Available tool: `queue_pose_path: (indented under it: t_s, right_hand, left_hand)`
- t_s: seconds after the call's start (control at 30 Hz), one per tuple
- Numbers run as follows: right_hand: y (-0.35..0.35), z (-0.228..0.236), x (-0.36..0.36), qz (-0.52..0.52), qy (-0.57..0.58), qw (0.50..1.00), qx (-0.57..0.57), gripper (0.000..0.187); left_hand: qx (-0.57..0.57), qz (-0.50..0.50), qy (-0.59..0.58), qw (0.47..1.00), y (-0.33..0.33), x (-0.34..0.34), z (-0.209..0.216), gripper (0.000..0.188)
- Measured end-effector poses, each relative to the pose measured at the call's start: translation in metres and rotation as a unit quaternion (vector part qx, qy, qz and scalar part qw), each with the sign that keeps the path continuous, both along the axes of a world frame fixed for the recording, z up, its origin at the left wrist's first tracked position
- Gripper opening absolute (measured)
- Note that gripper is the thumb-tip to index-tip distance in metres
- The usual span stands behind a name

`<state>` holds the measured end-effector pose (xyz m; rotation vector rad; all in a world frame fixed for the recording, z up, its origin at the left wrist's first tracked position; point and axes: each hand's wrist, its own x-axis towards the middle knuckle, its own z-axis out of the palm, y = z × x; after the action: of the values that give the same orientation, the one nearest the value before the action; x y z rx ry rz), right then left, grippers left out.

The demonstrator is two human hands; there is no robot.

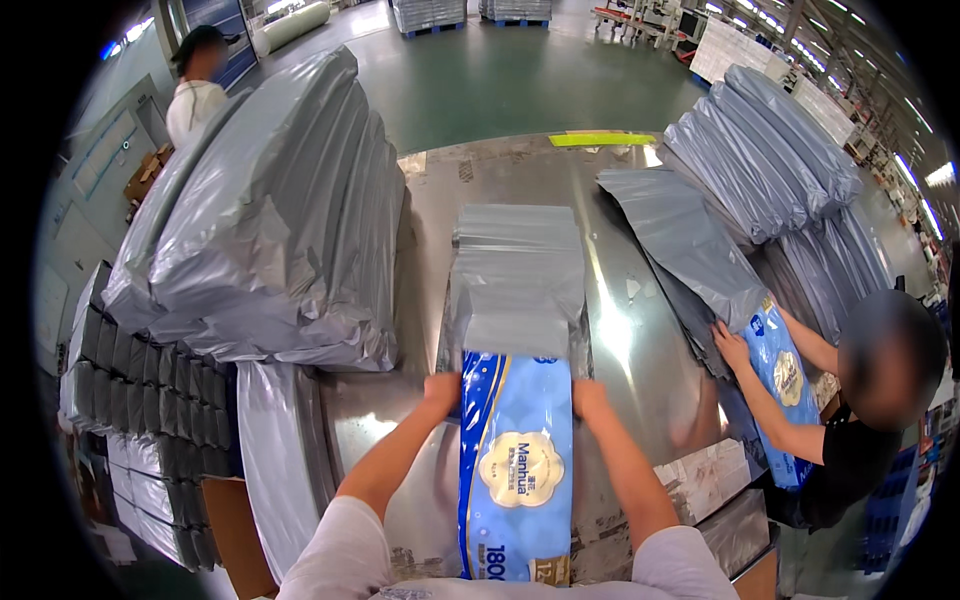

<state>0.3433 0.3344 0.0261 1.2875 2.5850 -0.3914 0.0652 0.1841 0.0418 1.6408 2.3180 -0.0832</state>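
Note:
In front of me lies a long blue tissue pack with a cream flower-shaped label. Its far end is inside the mouth of a grey plastic bag, which lies flat on the metal table. My left hand is closed at the pack's left side, just below the bag's mouth. On the opposite side my right hand grips the pack at the same height. Fingertips of both hands are partly hidden against the pack's sides.
Tall piles of grey plastic-wrapped packs stand at the left. More grey packs are stacked at the far right. A co-worker at the right handles another blue pack in a grey bag. Another person stands at the far left.

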Motion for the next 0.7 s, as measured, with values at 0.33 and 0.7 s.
queue_pose_path:
  t_s: [0.33, 0.7]
  right_hand:
    - [-0.354, 0.000, 0.223, 0.080, -0.078, 0.968, -0.226, 0.024]
    - [-0.307, 0.005, 0.211, -0.096, 0.076, 0.929, -0.350, 0.034]
  left_hand:
    - [-0.200, -0.166, -0.138, 0.956, -0.350, 0.169, -0.004, 0.021]
    - [-0.163, -0.010, -0.273, 0.948, -0.325, 0.159, 0.002, 0.041]
